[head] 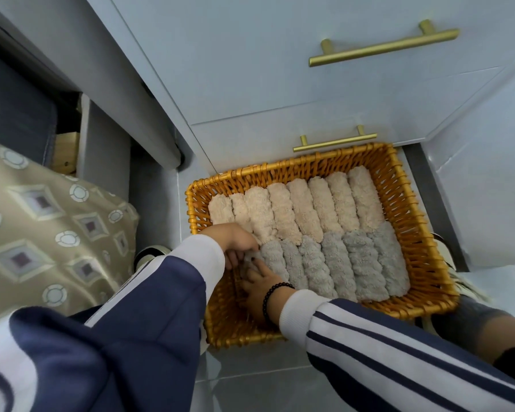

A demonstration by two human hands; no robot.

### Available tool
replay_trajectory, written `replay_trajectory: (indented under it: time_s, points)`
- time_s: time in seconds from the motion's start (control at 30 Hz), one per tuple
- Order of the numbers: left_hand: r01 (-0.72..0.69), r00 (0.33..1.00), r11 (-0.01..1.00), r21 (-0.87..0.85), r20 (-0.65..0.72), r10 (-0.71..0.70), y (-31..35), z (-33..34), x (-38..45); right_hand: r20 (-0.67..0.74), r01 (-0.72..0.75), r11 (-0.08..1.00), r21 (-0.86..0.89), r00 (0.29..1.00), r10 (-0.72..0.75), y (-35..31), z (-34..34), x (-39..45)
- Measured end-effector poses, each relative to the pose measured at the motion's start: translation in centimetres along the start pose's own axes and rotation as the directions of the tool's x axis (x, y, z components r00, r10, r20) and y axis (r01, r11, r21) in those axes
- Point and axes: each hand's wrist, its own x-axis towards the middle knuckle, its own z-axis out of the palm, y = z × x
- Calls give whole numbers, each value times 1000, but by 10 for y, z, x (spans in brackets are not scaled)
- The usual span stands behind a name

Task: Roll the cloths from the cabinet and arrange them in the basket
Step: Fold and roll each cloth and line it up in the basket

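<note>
On the tiled floor in front of the pale blue cabinet, a golden wicker basket sat square beneath the lower drawer's brass handle, close enough that cloths could go straight from cabinet to basket. Inside it, rolled cream cloths lay side by side in a far row, and rolled grey cloths lay in a near row touching them, the two colours kept apart and each roll pressed against its neighbour, which likely kept the rolls from unwinding. The only gap left was at the near row's left end, and both hands worked there. The left hand reached in over the basket's left rim with its fingers curled down onto a small grey cloth roll, of which only a patch showed between the hands. The right hand, a dark beaded bracelet on its wrist, lay beside that roll with fingers extended along it; whether they closed around the roll or only pressed it could not be told. Two hands at one narrow slot suggested the roll was being steadied and wedged down so that it would stay tight. Judging by the filled rows, the task looked nearly finished. A patterned cushion lay at the left, well apart from the basket.
</note>
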Motion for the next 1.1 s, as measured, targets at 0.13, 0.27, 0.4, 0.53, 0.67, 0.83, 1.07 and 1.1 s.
replay_trajectory:
  time_s: [0.13,0.27,0.4,0.53,0.67,0.83,1.07,1.1]
  points:
    - [-12,999,1000,-4,-39,12,0,-10,-27,-71,4,999,48,997,0,-1,-6,-9]
    - [-96,977,995,28,-189,100,3,-15,-57,-309,33,938,344,948,80,19,-5,-38]
    - [-195,930,981,-19,-322,178,1,-21,-94,-272,-89,830,551,921,279,46,-16,-81]
    - [-241,892,971,-11,-396,217,-5,-23,-136,-193,-197,634,748,849,492,66,-29,-127]
    - [-279,869,960,-32,-434,238,-13,-19,-182,-181,-246,599,762,807,562,71,-45,-177]
    - [-357,823,934,-33,-483,298,-16,-4,-234,-129,-344,632,695,804,580,67,-68,-234]
    - [-569,704,816,-99,-572,421,-7,18,-314,-159,-369,652,662,781,604,60,-117,-304]
    - [-611,679,782,-123,-590,438,-7,19,-325,-182,-352,645,678,770,612,59,-125,-311]
